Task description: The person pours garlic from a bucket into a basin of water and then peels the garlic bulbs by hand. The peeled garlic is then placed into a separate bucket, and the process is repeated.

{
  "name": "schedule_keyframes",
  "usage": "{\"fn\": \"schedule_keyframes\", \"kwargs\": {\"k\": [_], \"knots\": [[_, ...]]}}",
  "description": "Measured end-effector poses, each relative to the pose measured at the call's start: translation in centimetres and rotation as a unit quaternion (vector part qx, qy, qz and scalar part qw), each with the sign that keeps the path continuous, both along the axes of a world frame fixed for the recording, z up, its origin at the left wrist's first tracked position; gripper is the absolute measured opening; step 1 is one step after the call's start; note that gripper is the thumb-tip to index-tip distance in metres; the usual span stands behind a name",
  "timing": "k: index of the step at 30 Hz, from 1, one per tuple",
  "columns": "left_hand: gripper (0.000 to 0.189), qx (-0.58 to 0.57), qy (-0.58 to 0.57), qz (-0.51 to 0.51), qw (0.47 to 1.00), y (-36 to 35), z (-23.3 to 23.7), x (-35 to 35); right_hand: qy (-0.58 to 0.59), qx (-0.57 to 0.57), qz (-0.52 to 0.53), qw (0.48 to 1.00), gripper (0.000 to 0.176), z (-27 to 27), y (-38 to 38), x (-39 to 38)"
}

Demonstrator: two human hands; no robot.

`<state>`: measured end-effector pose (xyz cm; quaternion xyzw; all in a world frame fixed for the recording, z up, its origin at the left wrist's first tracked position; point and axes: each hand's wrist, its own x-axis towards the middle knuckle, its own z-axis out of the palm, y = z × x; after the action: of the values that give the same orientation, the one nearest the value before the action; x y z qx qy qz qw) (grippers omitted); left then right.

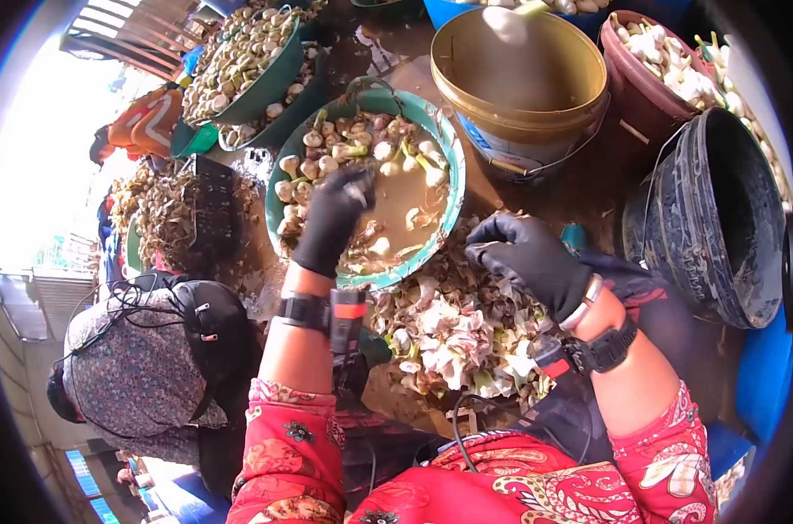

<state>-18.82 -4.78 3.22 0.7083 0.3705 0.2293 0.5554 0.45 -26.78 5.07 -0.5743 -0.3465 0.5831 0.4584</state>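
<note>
— How many containers stand around the person?

— I count three buckets: a yellow bucket (518, 83), a maroon bucket (634, 109) full of white peeled bulbs, and a dark bucket (706, 218). One green basin (453, 170) is in front, with brown water and bulbs (326, 162) inside. Two more basins (278, 74) are stacked at the far left.

— And the two hands?

— Both wear black gloves. The left hand (331, 218) reaches into the green basin, fingers bent down on the bulbs. Whether it grips one, I cannot tell. The right hand (527, 258) is above a pile of peels (449, 327), fingers curled in toward the thumb.

— And the place?

— Wet, muddy ground outdoors, in strong sun. One person (143, 367) sits close at the left, and another in orange (147, 122) is farther away.
</note>
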Motion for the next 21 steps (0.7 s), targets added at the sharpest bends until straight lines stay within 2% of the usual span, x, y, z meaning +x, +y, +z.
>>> {"fn": "schedule_keyframes", "kwargs": {"k": [1, 2, 3, 4, 6, 10, 12, 14, 16, 17, 18, 19, 20, 21], "knots": [[0.016, 0.193, 0.112, -0.017, 0.974, 0.6, -5.3, -1.9, -0.005, 0.03, -0.057, 0.998, 0.015, 0.2, 0.0, -0.1], [0.023, 0.249, 0.31, -0.037, 0.917, 0.2, -7.9, -3.6, -0.005, 0.026, -0.055, 0.998, 0.015, 0.3, 0.1, -0.1], [0.03, 0.244, 0.443, -0.073, 0.859, 1.0, -11.0, -5.0, 0.016, 0.006, -0.056, 0.998, 0.015, 0.2, 0.0, -0.2], [0.03, 0.245, 0.413, -0.054, 0.876, 0.8, -12.9, -6.0, 0.036, -0.014, -0.057, 0.998, 0.015, 0.1, 0.1, -0.2], [0.035, 0.232, 0.448, -0.039, 0.862, 2.3, -16.5, -6.7, 0.083, -0.042, -0.061, 0.994, 0.017, 0.1, 0.0, -0.4], [0.038, 0.218, 0.483, -0.061, 0.846, 4.4, -19.2, -5.2, 0.027, -0.038, -0.036, 0.998, 0.023, 0.0, 0.8, -0.8], [0.043, 0.246, 0.553, -0.018, 0.796, 4.1, -19.3, -4.4, 0.06, -0.084, -0.069, 0.992, 0.022, 0.6, 1.4, -1.2], [0.039, 0.239, 0.556, -0.047, 0.794, 4.9, -20.1, -4.7, 0.037, -0.081, -0.058, 0.994, 0.023, 0.2, 1.7, -1.1], [0.031, 0.177, 0.54, -0.065, 0.82, 5.2, -19.1, -5.1, 0.018, -0.066, -0.043, 0.997, 0.024, -0.1, 2.0, -1.2], [0.031, 0.181, 0.541, -0.061, 0.819, 5.3, -18.4, -5.2, 0.025, -0.065, -0.042, 0.997, 0.025, -0.2, 2.1, -1.2], [0.031, 0.098, 0.433, -0.032, 0.896, 5.0, -17.6, -5.5, 0.032, -0.065, -0.04, 0.997, 0.026, -0.5, 2.1, -1.3], [0.031, 0.014, 0.313, -0.004, 0.95, 4.4, -16.6, -5.8, 0.033, -0.06, -0.041, 0.997, 0.026, -0.9, 2.0, -1.5], [0.031, -0.069, 0.185, 0.023, 0.98, 3.7, -15.5, -6.0, 0.029, -0.036, -0.044, 0.998, 0.034, -1.7, 2.0, -1.8], [0.032, -0.143, 0.112, 0.011, 0.983, 2.5, -12.8, -5.5, 0.024, -0.012, -0.047, 0.999, 0.042, -2.3, 1.9, -2.0]]}}
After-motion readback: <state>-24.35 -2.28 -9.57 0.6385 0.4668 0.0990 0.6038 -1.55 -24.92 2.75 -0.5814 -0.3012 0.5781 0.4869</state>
